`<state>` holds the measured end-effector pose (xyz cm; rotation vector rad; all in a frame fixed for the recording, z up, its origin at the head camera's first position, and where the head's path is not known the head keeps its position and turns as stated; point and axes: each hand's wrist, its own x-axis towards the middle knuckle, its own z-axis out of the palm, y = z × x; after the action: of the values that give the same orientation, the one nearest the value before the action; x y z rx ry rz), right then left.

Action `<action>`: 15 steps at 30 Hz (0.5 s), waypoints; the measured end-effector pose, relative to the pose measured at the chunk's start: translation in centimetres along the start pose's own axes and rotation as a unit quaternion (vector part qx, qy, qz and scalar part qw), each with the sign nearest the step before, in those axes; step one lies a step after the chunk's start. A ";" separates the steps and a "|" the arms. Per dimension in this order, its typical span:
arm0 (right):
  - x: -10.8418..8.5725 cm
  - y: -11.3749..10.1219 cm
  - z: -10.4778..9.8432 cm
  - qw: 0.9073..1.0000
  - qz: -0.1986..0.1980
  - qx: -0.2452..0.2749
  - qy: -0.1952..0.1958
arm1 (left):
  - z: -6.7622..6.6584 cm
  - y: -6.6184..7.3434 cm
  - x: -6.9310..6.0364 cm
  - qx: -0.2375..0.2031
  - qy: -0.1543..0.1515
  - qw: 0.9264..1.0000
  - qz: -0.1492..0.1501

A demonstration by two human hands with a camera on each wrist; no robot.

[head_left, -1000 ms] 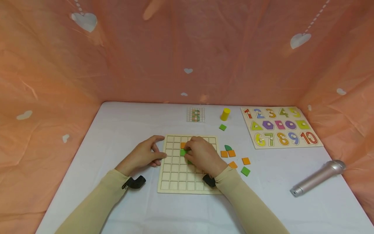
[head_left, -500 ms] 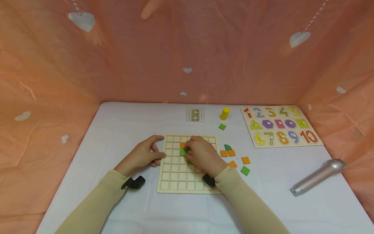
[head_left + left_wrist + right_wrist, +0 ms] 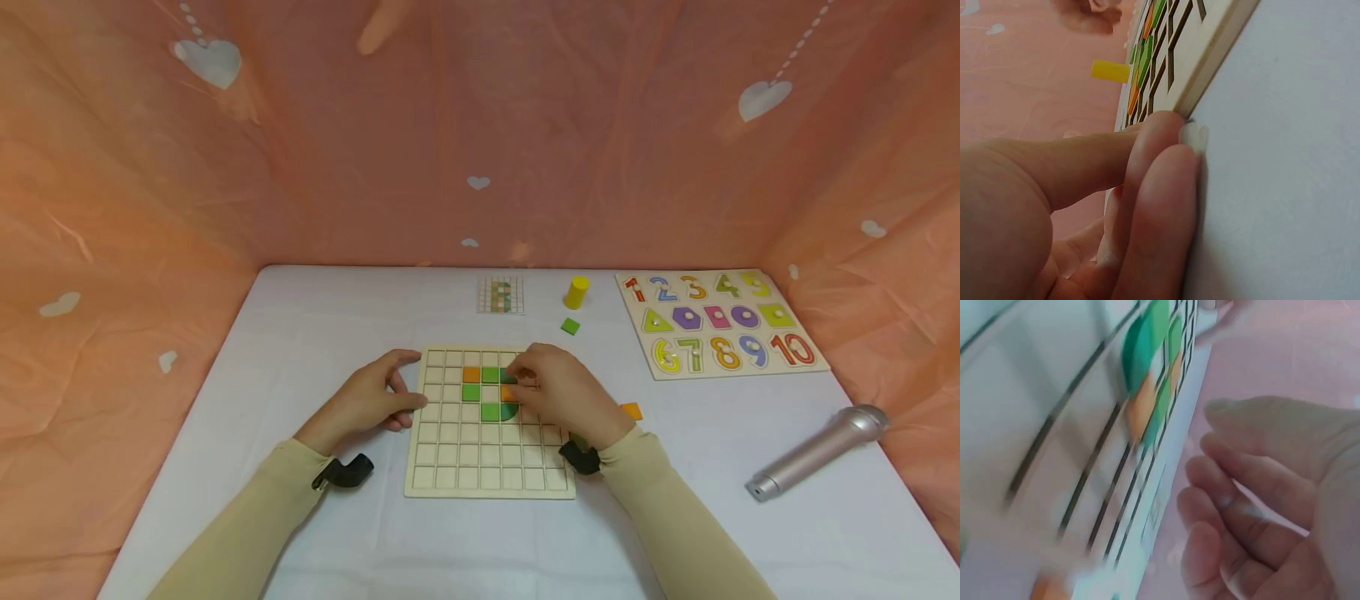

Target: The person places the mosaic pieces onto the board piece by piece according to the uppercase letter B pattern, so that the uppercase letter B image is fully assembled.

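Centrally, the board (image 3: 437, 454): flat, pale, wood-like, ruled into square cells, lying on the white cloth (image 3: 330, 537).
Orange tiles (image 3: 471, 374): two small smooth squares set in its cells.
Green tiles (image 3: 490, 412): three bright squares set among them, round one bare cell.
Quarter tiles (image 3: 510, 412): two dark green pieces, each with a curved side, in the right column of the pattern.
Left hand (image 3: 367, 392): thumb and forefinger spread along the board's left edge, fingertips against it, gripping nothing.
Right hand (image 3: 570, 396): above the board's right side, fingers loosely bent, nothing held; the right wrist view shows its fingertips apart from the tiles.
Since half a second ago: the right hand has shifted right, uncovering tiles on the board; the left hand looks unmoved.
In the way: the right hand and sleeve (image 3: 675, 517) cover part of the board and most of the loose tiles beside it; one loose orange tile (image 3: 632, 412) shows past the wrist.
Beyond the board: a card (image 3: 501, 295) printed with a gridded pattern, a yellow cylinder (image 3: 577, 293) standing upright, a loose green tile (image 3: 571, 327) just in front of it.
Far right: a number board (image 3: 720, 325) with knobbed shapes; nearer, a silvery microphone (image 3: 817, 454) on its side.
All round: creased orange curtain (image 3: 360, 158) with white hearts.
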<state>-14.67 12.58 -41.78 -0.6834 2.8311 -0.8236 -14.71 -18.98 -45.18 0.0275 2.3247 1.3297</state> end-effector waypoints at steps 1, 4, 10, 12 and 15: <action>-0.5 0.5 -0.4 1.000 0.007 0.003 0.000 | 0.0 0.0 0.0 0.001 0.000 1.000 0.001; -2.4 2.4 -1.7 0.999 0.034 -0.002 0.004 | 0.1 -0.1 0.0 0.000 0.003 1.000 0.000; -6.7 6.0 -4.2 0.994 0.107 -0.002 -0.006 | 0.1 0.1 0.0 0.000 0.004 1.000 0.001; -7.8 6.8 -5.0 0.992 0.130 -0.004 -0.006 | 0.1 0.0 0.0 0.000 0.004 1.000 0.000; -9.1 7.8 -5.7 0.989 0.143 -0.023 0.002 | 0.1 0.0 0.1 0.002 0.005 1.000 0.000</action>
<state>-10.96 25.30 -41.28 -0.2680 2.8644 -0.7133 -14.74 -18.90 -45.26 0.0227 2.3354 1.3290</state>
